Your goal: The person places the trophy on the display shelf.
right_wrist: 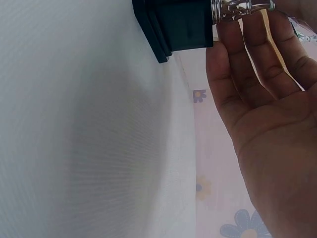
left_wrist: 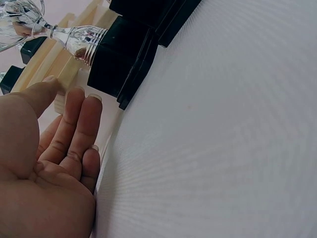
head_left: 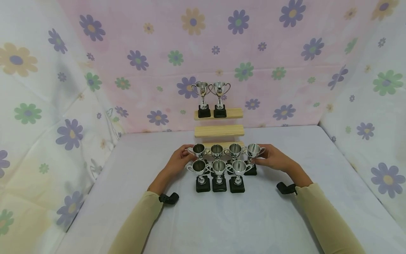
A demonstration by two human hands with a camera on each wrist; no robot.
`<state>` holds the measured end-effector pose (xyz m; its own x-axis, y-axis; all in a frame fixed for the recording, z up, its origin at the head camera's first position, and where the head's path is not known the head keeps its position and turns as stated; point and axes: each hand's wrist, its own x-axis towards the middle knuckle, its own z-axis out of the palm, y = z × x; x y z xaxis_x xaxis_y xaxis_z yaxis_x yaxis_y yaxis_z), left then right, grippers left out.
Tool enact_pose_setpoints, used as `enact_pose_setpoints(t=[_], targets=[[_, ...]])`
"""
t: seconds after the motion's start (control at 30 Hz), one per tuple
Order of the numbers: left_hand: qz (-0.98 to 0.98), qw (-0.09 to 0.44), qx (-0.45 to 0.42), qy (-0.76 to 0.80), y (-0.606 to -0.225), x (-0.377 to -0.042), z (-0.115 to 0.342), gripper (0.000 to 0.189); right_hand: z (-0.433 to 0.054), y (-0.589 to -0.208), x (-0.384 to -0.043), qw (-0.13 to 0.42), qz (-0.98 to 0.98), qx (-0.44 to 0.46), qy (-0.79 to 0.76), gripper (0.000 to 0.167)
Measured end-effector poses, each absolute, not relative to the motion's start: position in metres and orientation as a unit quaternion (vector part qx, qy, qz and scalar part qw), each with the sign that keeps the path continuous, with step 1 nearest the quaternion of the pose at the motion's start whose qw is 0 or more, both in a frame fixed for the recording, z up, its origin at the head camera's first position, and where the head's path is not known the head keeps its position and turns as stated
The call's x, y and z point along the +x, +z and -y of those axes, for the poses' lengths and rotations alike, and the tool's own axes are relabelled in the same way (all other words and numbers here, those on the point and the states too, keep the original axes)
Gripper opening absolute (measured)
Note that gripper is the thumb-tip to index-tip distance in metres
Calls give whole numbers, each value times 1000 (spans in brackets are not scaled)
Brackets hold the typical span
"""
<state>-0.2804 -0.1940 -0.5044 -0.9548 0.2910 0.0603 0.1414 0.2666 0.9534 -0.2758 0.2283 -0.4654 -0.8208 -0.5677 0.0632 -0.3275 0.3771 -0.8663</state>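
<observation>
Several small silver trophy cups with black bases stand in two rows on the table. Three form the front row, one being the left front trophy (head_left: 198,168). My right hand (head_left: 275,157) holds the rightmost back trophy (head_left: 253,151), its thumb by the stem and fingers behind; its black base (right_wrist: 183,25) shows in the right wrist view. Beside the left back trophy (head_left: 198,150) is my left hand (head_left: 178,161). In the left wrist view its fingers (left_wrist: 88,121) extend near a black base (left_wrist: 121,59) and the wooden stand (left_wrist: 69,74); whether they touch is unclear.
Behind the rows rises a stepped wooden stand with a top shelf (head_left: 234,113), a middle shelf (head_left: 219,131) and a partly hidden low shelf (head_left: 239,144). Two trophies (head_left: 219,89) stand on the top shelf. Flowered cloth (head_left: 269,84) surrounds the white table (head_left: 269,218).
</observation>
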Motion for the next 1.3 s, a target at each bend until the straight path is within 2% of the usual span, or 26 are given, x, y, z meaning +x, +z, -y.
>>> enact_pose_setpoints(t=[0.6, 0.93, 1.3], targets=[[-794, 64, 134, 590, -505, -281, 193, 44, -229, -454, -275, 110, -824, -269, -487, 38], [-793, 64, 140, 589, -504, -280, 193, 44, -230, -434, -282, 117, -795, -294, -518, 36], [-796, 65, 135, 587, -503, -279, 193, 44, -233, -403, -291, 124, -805, -278, -510, 32]])
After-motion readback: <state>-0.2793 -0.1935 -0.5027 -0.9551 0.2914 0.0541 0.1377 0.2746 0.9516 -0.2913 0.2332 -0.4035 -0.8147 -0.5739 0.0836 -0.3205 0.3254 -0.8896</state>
